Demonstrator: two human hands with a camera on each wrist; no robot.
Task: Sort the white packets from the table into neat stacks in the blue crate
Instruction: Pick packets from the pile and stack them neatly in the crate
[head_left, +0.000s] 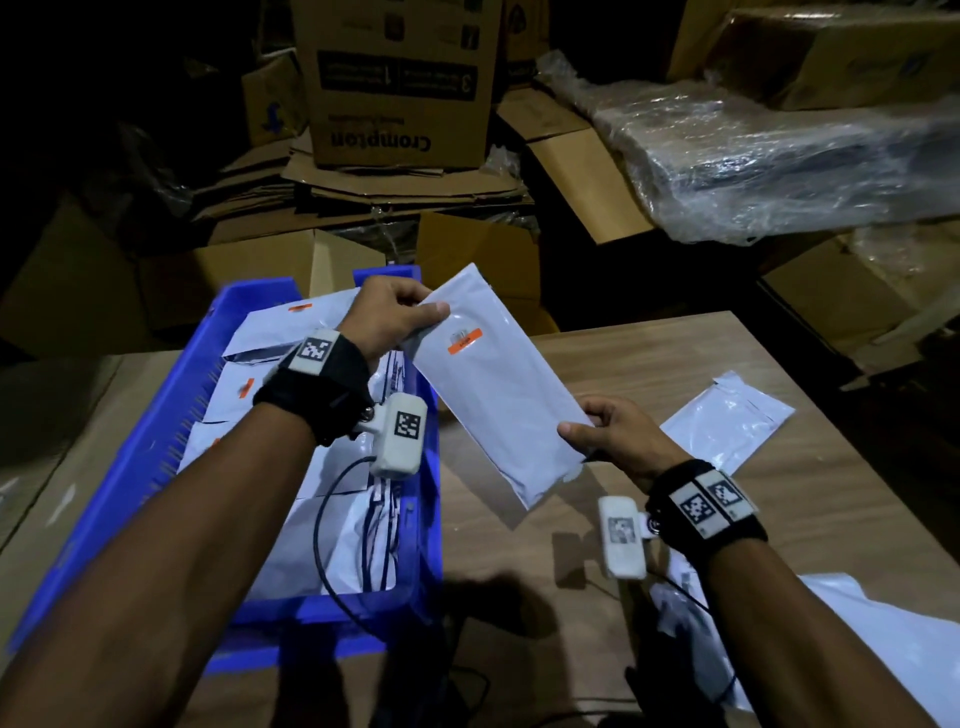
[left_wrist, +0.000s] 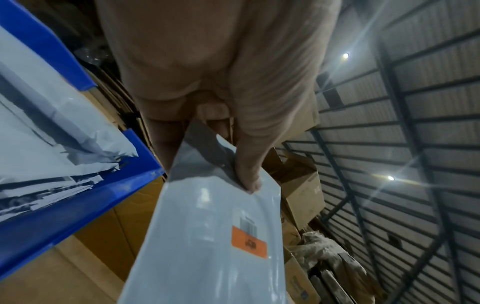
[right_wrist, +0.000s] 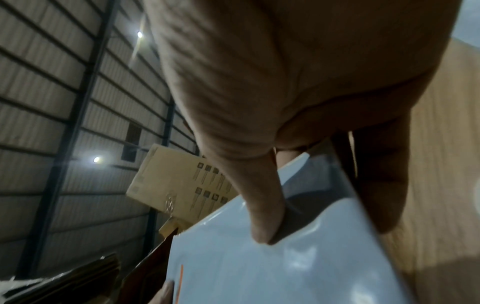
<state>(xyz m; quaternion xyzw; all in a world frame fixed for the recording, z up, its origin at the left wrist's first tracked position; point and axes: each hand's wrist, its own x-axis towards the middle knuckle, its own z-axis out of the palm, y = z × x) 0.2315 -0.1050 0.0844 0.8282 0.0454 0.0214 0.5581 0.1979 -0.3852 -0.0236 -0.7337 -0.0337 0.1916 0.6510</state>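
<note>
A long white packet (head_left: 498, 384) with an orange label hangs in the air between the blue crate (head_left: 156, 436) and the wooden table (head_left: 649, 353). My left hand (head_left: 395, 312) pinches its far end, thumb on top, as the left wrist view shows on the packet (left_wrist: 207, 236). My right hand (head_left: 605, 434) pinches its near right edge, and the right wrist view has the thumb on the packet (right_wrist: 285, 273). The crate (left_wrist: 59, 218) holds several white packets (head_left: 291, 327) in loose stacks. Another white packet (head_left: 727, 421) lies on the table to the right.
More white packets (head_left: 893, 639) lie at the table's near right edge under my right forearm. Cardboard boxes (head_left: 400, 83) and a plastic-wrapped bundle (head_left: 769, 150) are piled beyond the table. A cable (head_left: 322, 519) hangs from the left wrist camera over the crate.
</note>
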